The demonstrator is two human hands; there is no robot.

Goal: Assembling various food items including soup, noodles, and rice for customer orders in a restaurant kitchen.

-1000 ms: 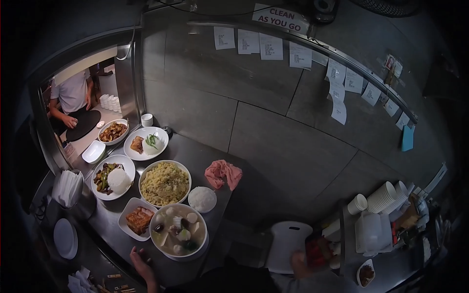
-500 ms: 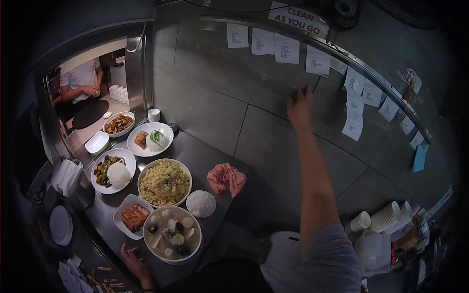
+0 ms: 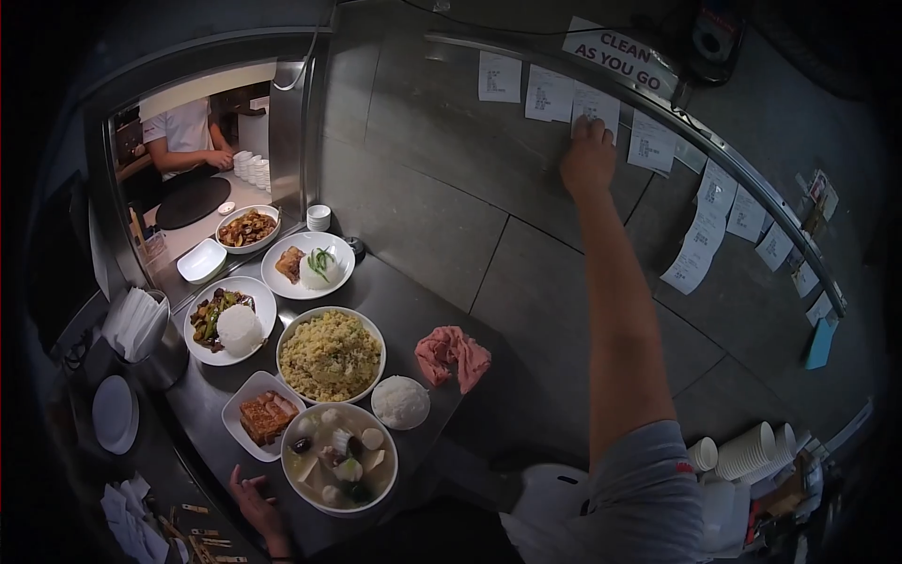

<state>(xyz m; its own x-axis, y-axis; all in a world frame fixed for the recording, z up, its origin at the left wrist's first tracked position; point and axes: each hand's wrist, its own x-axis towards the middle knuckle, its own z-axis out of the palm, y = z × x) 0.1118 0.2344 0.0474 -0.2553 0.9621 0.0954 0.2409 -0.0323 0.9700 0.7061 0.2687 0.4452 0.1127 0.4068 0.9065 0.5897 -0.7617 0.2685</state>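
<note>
Reaching up to the wall, my right hand [image 3: 589, 158] has its fingers drawn together on the lower part of a white order slip [image 3: 596, 103], which hangs from a metal ticket rail [image 3: 583, 85]. The fingers cover the slip's bottom edge. My left hand [image 3: 254, 503] rests at the steel counter's near edge, fingers apart, holding nothing. Closest to it are a bowl of soup [image 3: 340, 458] with vegetables and a square dish of browned meat [image 3: 264, 416].
Fried rice [image 3: 331, 355], white rice [image 3: 400, 402], rice plates [image 3: 230, 321] and a pink cloth [image 3: 453, 358] lie on the counter. Beyond the serving window stands a person [image 3: 183, 141]. More slips [image 3: 652, 141] hang along the rail. Stacked cups [image 3: 747, 451] stand at the lower right.
My right hand has moved up from bare wall to the hanging slip and closed on its lower part. The view has shifted slightly; my left hand stays at the counter edge.
</note>
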